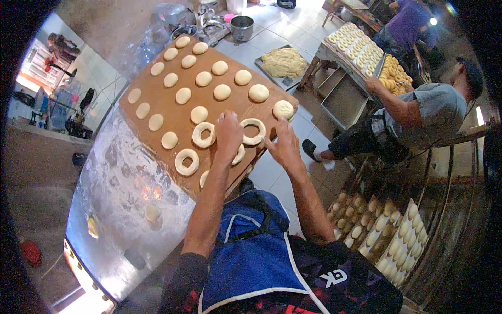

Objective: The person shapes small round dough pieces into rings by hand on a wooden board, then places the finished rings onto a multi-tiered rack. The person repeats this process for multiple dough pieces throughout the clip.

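Over the right part of a brown wooden board (pixel 157 99), my left hand (pixel 229 137) is closed with fingertips bunched downward; whatever lies under them is hidden. It sits between two dough rings, one (pixel 203 135) on its left and a larger one (pixel 253 131) on its right. My right hand (pixel 286 144) has thumb and fingers apart. Its fingertips reach the near edge of a dimpled dough round (pixel 283 110) at the board's right corner, the thumb close to the larger ring. Another dough ring (pixel 186 162) lies nearer me, and one more (pixel 238 155) is partly behind my left forearm.
Several flat dough rounds (pixel 183 96) cover the board. A floury metal table (pixel 130 183) extends left. Beyond stand a dough tray (pixel 285 63) and a metal pot (pixel 241 28). A person in grey (pixel 434 112) works right beside trays of rings (pixel 355 47); dough-filled racks (pixel 402 243) stand lower right.
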A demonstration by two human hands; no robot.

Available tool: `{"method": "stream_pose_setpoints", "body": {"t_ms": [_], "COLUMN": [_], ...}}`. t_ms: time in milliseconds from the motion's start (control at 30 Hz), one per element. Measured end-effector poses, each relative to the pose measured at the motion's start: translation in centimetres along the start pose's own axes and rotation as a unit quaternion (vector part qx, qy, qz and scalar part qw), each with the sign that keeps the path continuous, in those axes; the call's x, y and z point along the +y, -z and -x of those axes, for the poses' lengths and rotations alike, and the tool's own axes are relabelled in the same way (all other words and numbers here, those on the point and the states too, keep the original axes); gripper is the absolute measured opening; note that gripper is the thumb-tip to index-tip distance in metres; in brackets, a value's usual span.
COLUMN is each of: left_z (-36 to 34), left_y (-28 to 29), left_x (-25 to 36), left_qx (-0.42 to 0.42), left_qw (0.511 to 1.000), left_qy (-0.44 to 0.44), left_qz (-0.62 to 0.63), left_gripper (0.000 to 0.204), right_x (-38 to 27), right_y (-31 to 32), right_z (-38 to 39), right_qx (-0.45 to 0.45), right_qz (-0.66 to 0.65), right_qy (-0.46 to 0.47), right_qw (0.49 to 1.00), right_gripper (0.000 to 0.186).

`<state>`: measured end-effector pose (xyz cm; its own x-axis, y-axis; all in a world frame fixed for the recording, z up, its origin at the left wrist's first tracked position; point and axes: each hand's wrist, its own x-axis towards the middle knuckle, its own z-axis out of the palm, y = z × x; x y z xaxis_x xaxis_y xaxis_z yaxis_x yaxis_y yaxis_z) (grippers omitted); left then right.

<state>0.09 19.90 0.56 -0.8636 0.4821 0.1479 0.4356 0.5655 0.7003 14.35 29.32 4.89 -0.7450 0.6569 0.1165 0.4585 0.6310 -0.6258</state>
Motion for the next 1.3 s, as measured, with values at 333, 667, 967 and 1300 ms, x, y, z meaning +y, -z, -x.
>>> {"method": "stream_pose_setpoints", "body": {"t_ms": [333,667,967,1300], "left_z": [0.1,-0.9,-2.1,-10.5], "left_y": [-0.2,0.6,-0.3,-5.5], "left_x": [-1.3,-1.7,-1.0,3.2], "left_qx": [-0.073,-0.125,-0.072,-0.148], "left_qw": [0.995,0.987,0.99,0.939], "left_qy": [-0.058,-0.098,-0.124,-0.204], "left_qz": [0.041,0.023,0.017,-0.235], "left_gripper": [0.034,0.032,0.025,0.034], "right_x": [4.2,1.0,3.4,7.7], "right_y": [0.6,-4.3,-1.1,0.4], "right_z": [-8.5,-3.6,-5.5,-9.8], "right_qx": [0.002,-0.019,0.081,-0.172], "right_qz": [0.143,0.09,0.064,0.219], "right_qy": [0.127,0.108,0.171,0.114], "right_qw": [0.981,0.99,0.98,0.954], "right_gripper": [0.036,0.028,0.034,0.044]}}
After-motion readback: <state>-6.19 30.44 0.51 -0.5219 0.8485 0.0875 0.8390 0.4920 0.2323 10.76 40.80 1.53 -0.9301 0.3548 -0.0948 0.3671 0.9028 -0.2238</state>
